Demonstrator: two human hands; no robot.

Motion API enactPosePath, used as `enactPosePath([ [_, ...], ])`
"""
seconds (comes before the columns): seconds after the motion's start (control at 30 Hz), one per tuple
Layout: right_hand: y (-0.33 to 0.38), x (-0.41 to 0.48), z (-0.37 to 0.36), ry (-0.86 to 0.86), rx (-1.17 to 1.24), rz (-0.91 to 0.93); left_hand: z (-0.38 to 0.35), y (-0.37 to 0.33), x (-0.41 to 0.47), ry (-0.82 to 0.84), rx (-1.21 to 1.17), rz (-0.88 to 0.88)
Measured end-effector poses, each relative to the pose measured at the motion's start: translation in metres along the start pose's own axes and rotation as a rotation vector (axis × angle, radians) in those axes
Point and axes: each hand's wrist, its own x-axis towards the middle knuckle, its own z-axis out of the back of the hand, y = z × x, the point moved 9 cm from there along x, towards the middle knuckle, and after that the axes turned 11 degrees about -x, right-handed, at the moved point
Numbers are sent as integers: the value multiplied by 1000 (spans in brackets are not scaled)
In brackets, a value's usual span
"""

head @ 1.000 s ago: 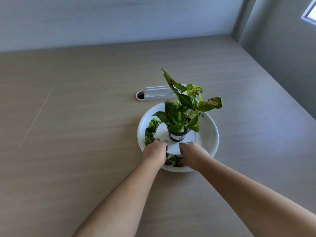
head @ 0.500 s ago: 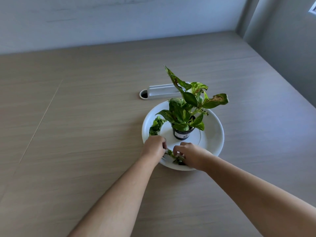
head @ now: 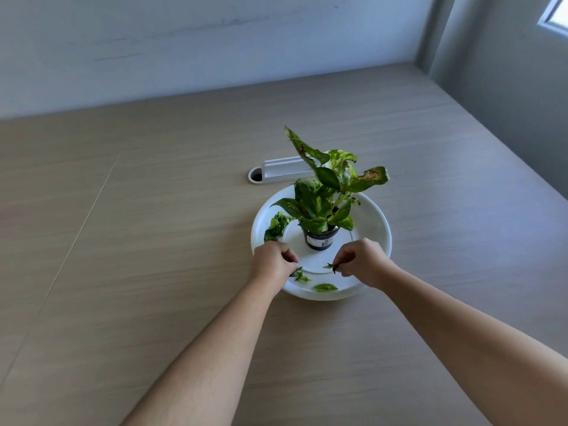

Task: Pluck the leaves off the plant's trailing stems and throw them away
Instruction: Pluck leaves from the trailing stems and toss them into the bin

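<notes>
A potted pothos (head: 324,195) stands mid-saucer (head: 375,222). At six o'clock the left hand (head: 273,261) pinches a stem piece (head: 297,272) and the right hand (head: 364,261) a leaf scrap (head: 329,266); torn leaves (head: 276,227) lie at nine.

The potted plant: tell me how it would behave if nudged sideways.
The potted plant probably tips easily: tall foliage spreads wider than its small dark pot. It likely slides too, since the white dish under it looks smooth.
</notes>
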Motion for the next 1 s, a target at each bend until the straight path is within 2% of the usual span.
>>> enactPosePath([
  [0.17, -33, -35, 44, -109, 173, -58, -25, -39, -28, 5, -58, -32],
  [0.3, -84, -84, 94, -203, 238, -90, -75, -94, -61, 65, -82, -85],
  [0.5, -250, -210, 184, -367, 308, -260, -231, -219, -146, 277, -94, -252],
  [0.67, -401, -372, 235, -605, 377, -513, -403, -312, -252, 549, -50, -419],
  [0.83, -520, -524, 222, -775, 485, -807, -554, -358, -373, 823, 84, -606],
  [1.0, -594, -613, 151, -808, 563, -1097, -658, -333, -460, 1079, 264, -678],
])
